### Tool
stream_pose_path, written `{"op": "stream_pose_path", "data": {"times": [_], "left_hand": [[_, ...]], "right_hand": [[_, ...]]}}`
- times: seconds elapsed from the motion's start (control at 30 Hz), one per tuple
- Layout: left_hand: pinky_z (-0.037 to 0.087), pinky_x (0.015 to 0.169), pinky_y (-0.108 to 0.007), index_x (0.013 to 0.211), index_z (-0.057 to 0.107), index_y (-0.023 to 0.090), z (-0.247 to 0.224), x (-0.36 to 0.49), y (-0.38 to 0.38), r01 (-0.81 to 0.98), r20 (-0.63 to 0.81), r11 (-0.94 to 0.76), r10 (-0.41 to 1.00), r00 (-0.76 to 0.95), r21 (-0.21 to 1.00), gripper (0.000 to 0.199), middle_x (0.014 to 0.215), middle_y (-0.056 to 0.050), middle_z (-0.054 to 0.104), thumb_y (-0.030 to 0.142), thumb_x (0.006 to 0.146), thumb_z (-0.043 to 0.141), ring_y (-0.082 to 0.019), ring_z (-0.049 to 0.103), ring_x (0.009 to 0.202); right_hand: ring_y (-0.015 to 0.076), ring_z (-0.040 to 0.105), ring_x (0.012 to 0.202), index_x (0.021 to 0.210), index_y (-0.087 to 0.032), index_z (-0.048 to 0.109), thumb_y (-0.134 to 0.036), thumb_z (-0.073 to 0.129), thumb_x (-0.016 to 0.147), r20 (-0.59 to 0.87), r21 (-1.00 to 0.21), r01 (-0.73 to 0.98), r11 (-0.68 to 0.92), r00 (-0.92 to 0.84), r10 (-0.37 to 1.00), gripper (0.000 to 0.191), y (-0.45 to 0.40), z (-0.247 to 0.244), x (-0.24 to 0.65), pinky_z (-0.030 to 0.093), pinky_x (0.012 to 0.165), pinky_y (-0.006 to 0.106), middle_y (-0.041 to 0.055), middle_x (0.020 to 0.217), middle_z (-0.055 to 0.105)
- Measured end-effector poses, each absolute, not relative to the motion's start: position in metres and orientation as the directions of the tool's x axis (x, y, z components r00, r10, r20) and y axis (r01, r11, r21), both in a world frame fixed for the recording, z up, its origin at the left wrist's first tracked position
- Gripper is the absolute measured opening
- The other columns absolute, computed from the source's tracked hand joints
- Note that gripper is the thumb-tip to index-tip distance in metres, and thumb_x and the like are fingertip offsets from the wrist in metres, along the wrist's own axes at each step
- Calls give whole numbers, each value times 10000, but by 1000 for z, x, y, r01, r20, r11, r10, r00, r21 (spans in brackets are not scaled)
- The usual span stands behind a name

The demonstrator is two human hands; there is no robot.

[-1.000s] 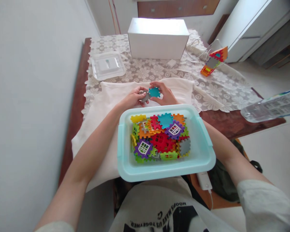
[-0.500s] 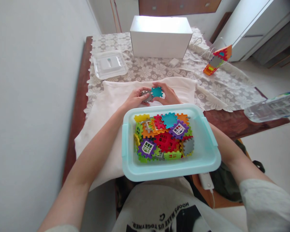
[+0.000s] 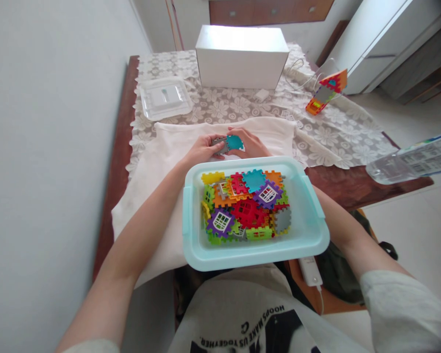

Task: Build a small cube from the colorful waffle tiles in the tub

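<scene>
My left hand (image 3: 203, 148) is closed on a grey puzzle tile (image 3: 219, 145) with toothed edges. In my right hand (image 3: 250, 143), between thumb and fingers, is a blue puzzle tile (image 3: 235, 142). The two tiles meet edge to edge over the white cloth (image 3: 169, 147); whether their teeth are fully locked I cannot tell. Nearer my body, a light-blue plastic tub (image 3: 308, 235) holds a heap of colourful tiles, among them a purple tile with a white window (image 3: 221, 223) and a red tile (image 3: 248, 212). The tub's rim hides part of my right wrist.
On the lace tablecloth (image 3: 238, 105) stand a white box (image 3: 238, 66), a clear lid (image 3: 165, 98) and a small house built of tiles (image 3: 325, 93). A clear plastic bottle (image 3: 407, 162) lies at the right. The wall (image 3: 59, 122) runs close on my left.
The grey and blue tiles have come closer into line, and my hands are slightly nearer each other. The whole view has shifted a little.
</scene>
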State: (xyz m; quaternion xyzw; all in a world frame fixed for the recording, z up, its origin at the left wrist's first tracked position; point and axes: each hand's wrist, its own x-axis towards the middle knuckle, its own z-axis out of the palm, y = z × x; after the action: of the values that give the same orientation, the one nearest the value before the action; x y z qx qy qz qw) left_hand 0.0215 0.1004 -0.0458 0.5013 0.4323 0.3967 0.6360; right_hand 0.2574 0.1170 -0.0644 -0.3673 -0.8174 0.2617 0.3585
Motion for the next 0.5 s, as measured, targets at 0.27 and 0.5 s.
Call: {"op": "stream_pose_path", "data": {"times": [0.27,0.5], "left_hand": [[657,686,-254,1033,817,136,-43,22,99,-49,-180,204,935,306,978,308,888,-49,835,262,873,1048,-164,773,755],[659,696,-262,1077,828,130,-46,23,100,-49,-208,228,944,256,972,280,909,-43,828,180,865,1004,-162,774,759]], "right_hand": [[316,689,1575,1472,-452,767,-474,790,867,393,-669,420,613,-501,771,606,116,-68,256,536,1331,548,73,1683,721],[297,696,1557,1451,-396,782,-520,792,855,373,-689,419,592,-495,785,608,123,-74,252,537,1348,519,74,1642,745]]}}
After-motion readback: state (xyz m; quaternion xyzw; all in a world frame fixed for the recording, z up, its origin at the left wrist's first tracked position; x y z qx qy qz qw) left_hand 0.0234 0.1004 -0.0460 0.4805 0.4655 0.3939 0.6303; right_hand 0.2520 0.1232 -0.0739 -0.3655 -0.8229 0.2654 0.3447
